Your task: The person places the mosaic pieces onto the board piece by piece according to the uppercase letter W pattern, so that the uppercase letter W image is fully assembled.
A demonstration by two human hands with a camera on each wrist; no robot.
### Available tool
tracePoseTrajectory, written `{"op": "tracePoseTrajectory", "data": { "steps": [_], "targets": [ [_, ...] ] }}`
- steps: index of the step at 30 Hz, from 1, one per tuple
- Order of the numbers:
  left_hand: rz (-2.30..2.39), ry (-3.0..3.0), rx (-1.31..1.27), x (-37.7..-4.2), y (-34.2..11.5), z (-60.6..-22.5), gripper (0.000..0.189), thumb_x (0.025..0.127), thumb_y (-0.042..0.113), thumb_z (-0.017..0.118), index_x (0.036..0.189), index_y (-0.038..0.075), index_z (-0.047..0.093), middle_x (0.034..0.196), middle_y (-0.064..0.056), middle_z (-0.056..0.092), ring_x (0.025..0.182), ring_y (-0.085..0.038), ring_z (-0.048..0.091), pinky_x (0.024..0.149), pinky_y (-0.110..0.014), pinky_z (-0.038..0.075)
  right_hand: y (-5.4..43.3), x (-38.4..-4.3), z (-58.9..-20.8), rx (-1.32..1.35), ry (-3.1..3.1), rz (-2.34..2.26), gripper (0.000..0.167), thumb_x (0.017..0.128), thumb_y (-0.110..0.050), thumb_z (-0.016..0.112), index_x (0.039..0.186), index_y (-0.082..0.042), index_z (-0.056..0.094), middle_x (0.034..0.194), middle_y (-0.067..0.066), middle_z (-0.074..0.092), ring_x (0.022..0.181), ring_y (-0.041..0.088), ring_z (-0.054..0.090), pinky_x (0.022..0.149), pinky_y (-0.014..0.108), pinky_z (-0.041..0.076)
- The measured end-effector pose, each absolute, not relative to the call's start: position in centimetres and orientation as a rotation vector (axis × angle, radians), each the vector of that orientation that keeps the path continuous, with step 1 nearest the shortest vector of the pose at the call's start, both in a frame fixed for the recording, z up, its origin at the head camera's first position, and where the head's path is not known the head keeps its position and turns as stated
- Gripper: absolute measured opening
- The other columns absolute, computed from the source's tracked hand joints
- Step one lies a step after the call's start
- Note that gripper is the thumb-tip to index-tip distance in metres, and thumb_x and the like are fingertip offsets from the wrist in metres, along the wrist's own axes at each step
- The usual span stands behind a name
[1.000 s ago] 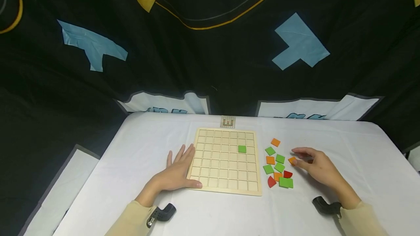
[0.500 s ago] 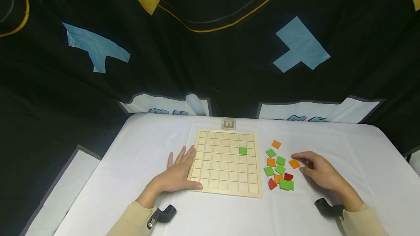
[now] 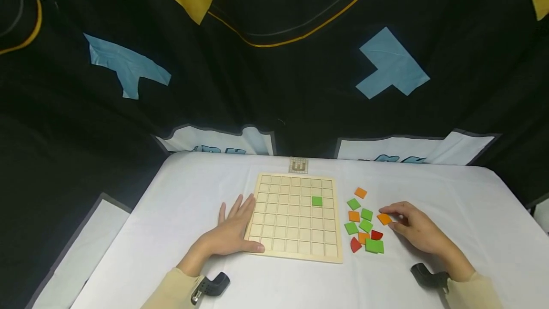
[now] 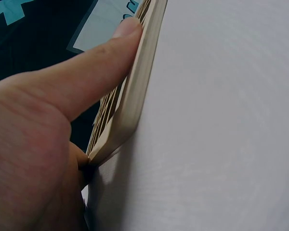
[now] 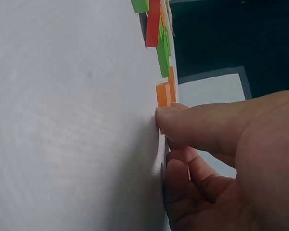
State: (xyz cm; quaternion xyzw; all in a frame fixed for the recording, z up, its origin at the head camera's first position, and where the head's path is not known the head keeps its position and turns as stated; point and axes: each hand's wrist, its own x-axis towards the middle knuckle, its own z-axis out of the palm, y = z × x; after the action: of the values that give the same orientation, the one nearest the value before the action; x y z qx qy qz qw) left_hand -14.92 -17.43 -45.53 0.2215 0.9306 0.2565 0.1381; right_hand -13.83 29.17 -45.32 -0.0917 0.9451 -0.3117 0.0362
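My left hand [image 3: 226, 238] lies at the left side of a wooden grid board [image 3: 296, 233], fingers spread along its edge. Its thumb [image 4: 106, 60] rests over the front corner of the frame in the left wrist view. One green square tile [image 3: 317, 201] sits in a cell at the board's upper right. To the right of the loose pieces, my right hand [image 3: 419, 229] pinches an orange square tile [image 3: 384, 219] between thumb and index finger, close over the cloth. In the right wrist view the thumb partly hides that orange tile [image 5: 163, 95].
Between board and right hand lie several loose pieces: green squares [image 3: 351, 228], orange squares [image 3: 353, 216] and red quarter-circle pieces [image 3: 355, 245]. Two green tiles [image 3: 374, 246] overlap at the front. A small letter-marked square [image 3: 298, 165] sits behind the board on the white tablecloth [image 3: 300, 285].
My right thumb and fingers have shifted around the orange tile, which now shows more fully between them. The left hand stays on the board. The head view has tilted slightly upward.
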Motion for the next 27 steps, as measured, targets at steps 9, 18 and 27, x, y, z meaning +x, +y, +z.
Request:
{"op": "tracePoseTrajectory", "data": {
  "steps": [9, 18, 27],
  "targets": [
    [0.739, 2.689, 0.636, -14.93, -17.45, -45.64, 0.127, 0.076, 0.064, 0.076, 0.159, -0.005, 0.009, 0.167, -0.02, 0.003, 0.152, -0.041, -0.011, 0.111, -0.069, -0.016, 29.16, -14.01, -45.58, -0.265, 2.929, -0.939, 0.03, 0.088, -0.002, 0.074, 0.118, -0.005, 0.07, 0.117, 0.015, 0.063, 0.095, 0.025, 0.054, 0.081, 0.04, 0.052],
    [0.743, 2.689, 0.642, -15.01, -17.47, -45.73, 0.127, 0.076, 0.064, 0.076, 0.159, -0.004, 0.009, 0.167, -0.02, 0.003, 0.152, -0.041, -0.011, 0.11, -0.069, -0.017, 29.0, -13.96, -45.62, -0.237, 2.94, -0.946, 0.03, 0.091, -0.003, 0.071, 0.121, 0.0, 0.066, 0.118, 0.02, 0.062, 0.095, 0.028, 0.056, 0.085, 0.048, 0.053],
    [0.739, 2.688, 0.644, -14.96, -17.45, -45.65, 0.126, 0.076, 0.063, 0.077, 0.159, -0.004, 0.008, 0.167, -0.02, 0.003, 0.152, -0.041, -0.011, 0.11, -0.069, -0.017, 28.77, -13.98, -45.47, -0.165, 2.94, -0.943, 0.034, 0.095, -0.011, 0.069, 0.124, 0.004, 0.062, 0.12, 0.024, 0.063, 0.099, 0.032, 0.06, 0.09, 0.055, 0.053]
  ]
}}
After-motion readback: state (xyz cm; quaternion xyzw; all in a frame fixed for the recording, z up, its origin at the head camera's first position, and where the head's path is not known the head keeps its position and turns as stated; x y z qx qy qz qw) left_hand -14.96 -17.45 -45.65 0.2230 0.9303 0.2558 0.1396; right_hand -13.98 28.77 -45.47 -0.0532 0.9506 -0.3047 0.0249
